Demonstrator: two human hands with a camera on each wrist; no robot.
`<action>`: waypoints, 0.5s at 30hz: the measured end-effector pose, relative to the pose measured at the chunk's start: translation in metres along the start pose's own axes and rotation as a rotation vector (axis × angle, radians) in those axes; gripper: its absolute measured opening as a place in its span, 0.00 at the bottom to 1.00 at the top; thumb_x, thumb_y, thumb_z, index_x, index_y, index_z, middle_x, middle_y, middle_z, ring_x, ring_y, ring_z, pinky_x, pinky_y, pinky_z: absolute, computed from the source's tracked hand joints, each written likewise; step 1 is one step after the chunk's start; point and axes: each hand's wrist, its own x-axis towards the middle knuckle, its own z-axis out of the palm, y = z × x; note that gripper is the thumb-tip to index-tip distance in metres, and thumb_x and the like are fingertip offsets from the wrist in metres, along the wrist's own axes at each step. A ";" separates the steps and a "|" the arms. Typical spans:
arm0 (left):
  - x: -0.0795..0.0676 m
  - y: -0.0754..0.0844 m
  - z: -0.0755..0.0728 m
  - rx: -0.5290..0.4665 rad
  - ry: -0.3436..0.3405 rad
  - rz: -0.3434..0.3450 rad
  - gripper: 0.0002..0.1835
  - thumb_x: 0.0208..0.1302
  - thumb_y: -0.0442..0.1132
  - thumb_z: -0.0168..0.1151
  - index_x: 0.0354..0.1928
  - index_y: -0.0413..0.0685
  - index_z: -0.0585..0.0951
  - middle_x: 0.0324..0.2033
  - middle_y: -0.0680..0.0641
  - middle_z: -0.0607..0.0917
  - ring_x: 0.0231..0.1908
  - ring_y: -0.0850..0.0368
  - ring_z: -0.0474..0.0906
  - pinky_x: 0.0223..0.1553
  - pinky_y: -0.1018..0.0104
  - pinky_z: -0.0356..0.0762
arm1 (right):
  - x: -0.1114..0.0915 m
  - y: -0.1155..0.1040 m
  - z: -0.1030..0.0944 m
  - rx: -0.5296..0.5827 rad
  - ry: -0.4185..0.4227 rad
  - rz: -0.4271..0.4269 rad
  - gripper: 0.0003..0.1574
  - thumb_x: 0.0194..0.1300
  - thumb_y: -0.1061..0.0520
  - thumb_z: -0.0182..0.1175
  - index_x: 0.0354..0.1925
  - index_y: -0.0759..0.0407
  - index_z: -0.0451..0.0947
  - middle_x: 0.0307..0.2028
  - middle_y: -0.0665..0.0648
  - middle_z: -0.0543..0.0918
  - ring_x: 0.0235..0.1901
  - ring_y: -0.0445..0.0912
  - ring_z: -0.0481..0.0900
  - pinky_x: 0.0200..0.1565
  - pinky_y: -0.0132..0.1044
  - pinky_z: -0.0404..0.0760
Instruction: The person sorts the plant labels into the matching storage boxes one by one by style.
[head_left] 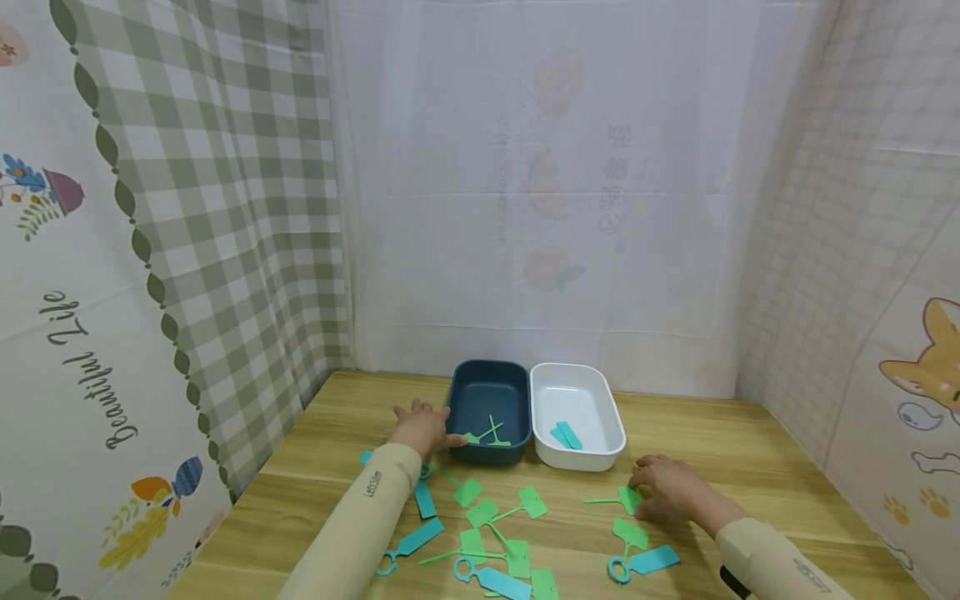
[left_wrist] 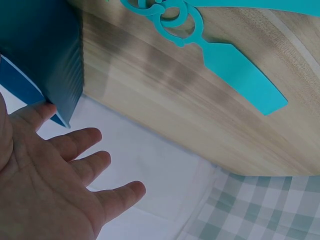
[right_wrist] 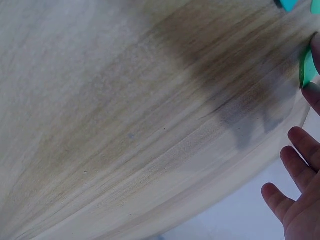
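My left hand point(head_left: 422, 429) is at the left side of the dark blue bin point(head_left: 491, 452), fingers spread and nothing held. In the left wrist view one fingertip of the left hand point(left_wrist: 55, 170) appears to touch the bin's rim point(left_wrist: 57, 114). Two green flag-shaped tags point(head_left: 498, 442) lie inside this bin. On the right, my right hand point(head_left: 671, 490) pinches the square end of a green flag-shaped tag point(head_left: 628, 498) between thumb and finger, its thin stem pointing left. Below it lie another green tag point(head_left: 630, 532) and a blue ring-ended tag point(head_left: 654, 559).
A white bin point(head_left: 577, 458) stands against the dark one, holding blue tags point(head_left: 568, 435). Several green tags point(head_left: 517, 557) and blue ring-ended tags point(head_left: 420, 537) are scattered, some overlapping, across the wooden table point(head_left: 735, 450). Cloth curtains point(head_left: 540, 208) hang behind and at both sides.
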 end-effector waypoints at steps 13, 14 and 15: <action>-0.002 0.000 0.000 0.011 0.005 0.007 0.42 0.64 0.69 0.55 0.72 0.51 0.69 0.68 0.33 0.68 0.72 0.32 0.53 0.64 0.27 0.51 | -0.002 -0.002 -0.005 0.005 0.027 0.002 0.20 0.47 0.47 0.78 0.37 0.53 0.84 0.56 0.74 0.76 0.55 0.75 0.71 0.51 0.75 0.67; -0.002 0.000 0.000 0.013 0.004 0.007 0.42 0.64 0.69 0.55 0.72 0.51 0.69 0.68 0.33 0.68 0.72 0.32 0.53 0.64 0.27 0.51 | -0.002 -0.002 -0.006 0.007 0.031 0.008 0.20 0.47 0.47 0.78 0.37 0.53 0.85 0.56 0.75 0.76 0.55 0.75 0.71 0.51 0.74 0.67; -0.002 0.000 0.000 0.015 0.004 0.007 0.42 0.64 0.69 0.55 0.72 0.51 0.69 0.68 0.33 0.68 0.72 0.32 0.53 0.64 0.27 0.52 | -0.002 -0.002 -0.007 0.003 0.034 0.010 0.20 0.47 0.46 0.78 0.37 0.52 0.85 0.56 0.75 0.75 0.55 0.75 0.71 0.52 0.74 0.67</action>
